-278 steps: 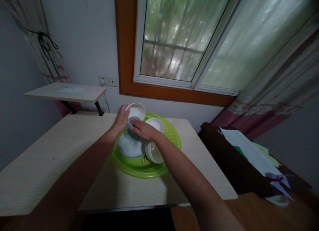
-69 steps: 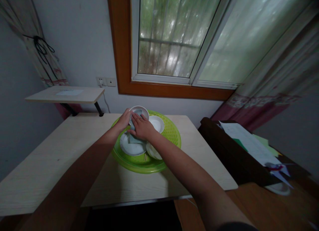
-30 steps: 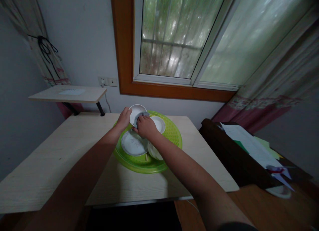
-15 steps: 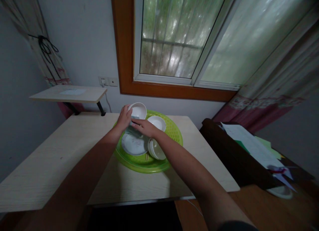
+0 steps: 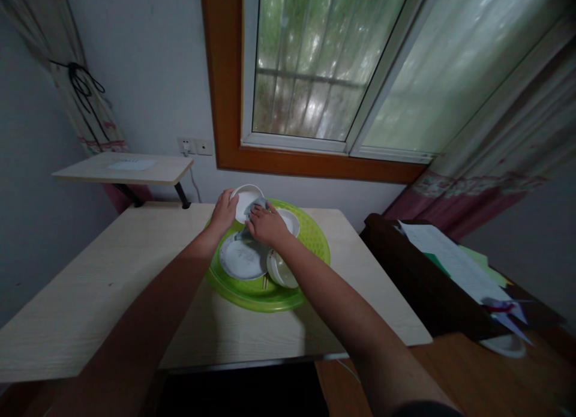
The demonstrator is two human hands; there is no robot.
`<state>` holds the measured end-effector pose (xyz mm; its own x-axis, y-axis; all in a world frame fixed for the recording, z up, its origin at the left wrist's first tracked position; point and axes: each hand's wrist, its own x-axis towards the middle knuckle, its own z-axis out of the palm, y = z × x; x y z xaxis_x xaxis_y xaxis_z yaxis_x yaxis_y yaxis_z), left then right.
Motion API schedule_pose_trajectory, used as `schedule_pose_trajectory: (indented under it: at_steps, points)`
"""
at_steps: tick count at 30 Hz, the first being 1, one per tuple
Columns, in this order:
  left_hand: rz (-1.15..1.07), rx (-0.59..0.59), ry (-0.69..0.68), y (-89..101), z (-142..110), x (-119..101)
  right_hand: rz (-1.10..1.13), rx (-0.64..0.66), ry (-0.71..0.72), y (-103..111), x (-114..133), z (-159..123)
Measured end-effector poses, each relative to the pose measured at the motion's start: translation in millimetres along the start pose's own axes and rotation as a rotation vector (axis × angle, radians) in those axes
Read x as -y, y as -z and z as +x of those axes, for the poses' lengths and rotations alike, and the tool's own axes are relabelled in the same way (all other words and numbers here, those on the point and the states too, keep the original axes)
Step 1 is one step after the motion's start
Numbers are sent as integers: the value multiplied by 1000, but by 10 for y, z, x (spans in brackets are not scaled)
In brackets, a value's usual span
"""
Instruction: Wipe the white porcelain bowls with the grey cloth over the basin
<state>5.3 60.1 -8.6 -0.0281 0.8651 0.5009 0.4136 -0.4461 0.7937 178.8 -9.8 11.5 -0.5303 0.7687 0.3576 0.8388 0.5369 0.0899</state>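
Observation:
My left hand (image 5: 224, 209) grips a white bowl (image 5: 243, 200) by its left rim, tilted with its inside facing me. Pressed against the bowl's right side is a grey-green cloth (image 5: 255, 207), held under the fingers of my right hand (image 5: 265, 224). A loose end of the cloth hangs toward a white plate (image 5: 243, 258). Both hands are above a round green tray (image 5: 261, 303). Behind my right hand sits another white bowl (image 5: 289, 220), partly covered. Stacked bowls (image 5: 282, 269) lie tipped beside the plate, with chopsticks (image 5: 265, 282) near them.
The tray rests on a pale wooden table (image 5: 135, 255). A small raised shelf (image 5: 126, 168) with a paper on it stands at the left. To the right is a dark brown piece of furniture (image 5: 418, 279) bearing papers (image 5: 445, 255). A window (image 5: 310, 63) is behind.
My right hand has moved the cloth up and right, from the bowl's lower side to its inner right side. The left hand keeps its hold on the bowl.

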Motion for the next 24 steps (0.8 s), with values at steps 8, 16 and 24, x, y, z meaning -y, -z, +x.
schedule_pose_trajectory:
  at_steps: [8,16,24]
  points:
    - [-20,49,-17,-11,-38,-3,372,102,100,51,54,29]
    - [-88,125,18,-27,-78,-44,603,68,130,-90,-21,39]
    - [-73,69,50,-28,-38,1,376,119,76,75,9,32]
